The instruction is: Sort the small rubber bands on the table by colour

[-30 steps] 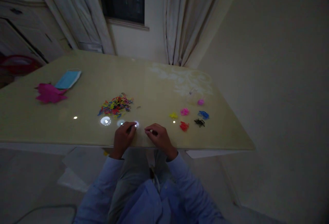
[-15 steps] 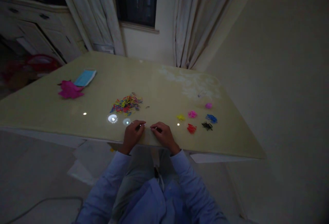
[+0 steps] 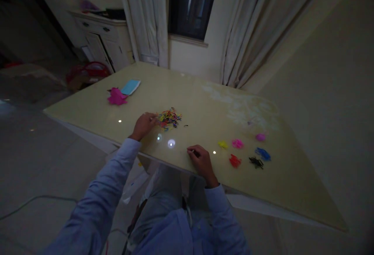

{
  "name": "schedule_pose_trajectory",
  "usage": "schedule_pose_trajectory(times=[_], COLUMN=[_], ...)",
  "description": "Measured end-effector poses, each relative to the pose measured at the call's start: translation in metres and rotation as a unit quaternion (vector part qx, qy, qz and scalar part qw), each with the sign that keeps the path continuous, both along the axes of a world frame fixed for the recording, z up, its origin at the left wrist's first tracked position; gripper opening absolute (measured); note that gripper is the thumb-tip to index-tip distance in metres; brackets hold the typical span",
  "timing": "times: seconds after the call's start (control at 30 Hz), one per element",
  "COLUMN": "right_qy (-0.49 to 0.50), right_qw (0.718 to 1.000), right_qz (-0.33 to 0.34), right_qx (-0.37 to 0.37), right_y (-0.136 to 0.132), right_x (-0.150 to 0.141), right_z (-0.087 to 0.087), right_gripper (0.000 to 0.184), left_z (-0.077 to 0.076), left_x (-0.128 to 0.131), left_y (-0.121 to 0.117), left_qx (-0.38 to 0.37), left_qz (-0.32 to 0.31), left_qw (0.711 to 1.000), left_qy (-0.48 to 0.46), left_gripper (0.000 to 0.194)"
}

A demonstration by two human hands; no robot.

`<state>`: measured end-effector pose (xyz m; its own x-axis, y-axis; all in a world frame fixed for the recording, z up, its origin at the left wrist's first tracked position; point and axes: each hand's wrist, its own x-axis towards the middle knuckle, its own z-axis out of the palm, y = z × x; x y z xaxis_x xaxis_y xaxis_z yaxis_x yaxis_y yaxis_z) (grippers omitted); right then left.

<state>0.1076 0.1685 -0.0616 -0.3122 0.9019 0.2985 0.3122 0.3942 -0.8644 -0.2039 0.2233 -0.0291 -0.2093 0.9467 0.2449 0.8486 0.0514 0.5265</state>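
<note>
My left hand [image 3: 143, 125] reaches to the left side of a mixed pile of small coloured loops [image 3: 171, 117] that look like rubber bands. Its fingers are stretched out and slightly apart, with the tips at the pile. My right hand [image 3: 201, 160] rests near the front table edge, thumb and fingers pinched together; whatever is between them is too small to make out. To its right lie sorted little heaps: yellow [image 3: 223, 144], pink [image 3: 237, 143], red [image 3: 235, 161], black [image 3: 256, 162] and blue [image 3: 263, 154]. One dark loop [image 3: 186, 125] lies apart from the mixed pile.
A purple clump [image 3: 260, 137] lies behind the blue heap. At the table's far left are a blue face mask [image 3: 131, 87] and a crumpled magenta piece [image 3: 117, 96]. The glossy table [image 3: 198, 103] reflects several lights. Curtains [image 3: 147, 21] hang behind it.
My left hand has moved away from the right one, left and forward to the mixed pile. My right hand stays pinched near the front edge. The camera view has turned left.
</note>
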Motion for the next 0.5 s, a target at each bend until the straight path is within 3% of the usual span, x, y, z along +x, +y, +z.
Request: schedule_pose_trajectory(times=[0.13,0.27,0.4,0.5], right_qy=[0.005,0.002,0.001,0.004], right_qw=[1.000,1.000,1.000,1.000], right_qz=[-0.002,-0.006,-0.001,0.001], right_qx=[-0.009,-0.016,-0.020,-0.022], right_y=[0.000,0.000,0.000,0.000], right_x=[0.001,0.002,0.001,0.001], right_z=[0.001,0.001,0.001,0.001], right_gripper=[0.013,0.013,0.013,0.012], left_z=[0.009,0.013,0.013,0.008], left_x=[-0.002,0.005,-0.003,-0.013], left_y=[0.027,0.041,0.044,0.044], left_qx=[-0.099,-0.153,-0.188,-0.169], left_qz=[-0.052,-0.069,-0.098,-0.119], left_qw=[0.988,0.972,0.964,0.971], left_qy=[0.102,0.164,0.158,0.123], left_gripper=[0.042,0.041,0.041,0.039])
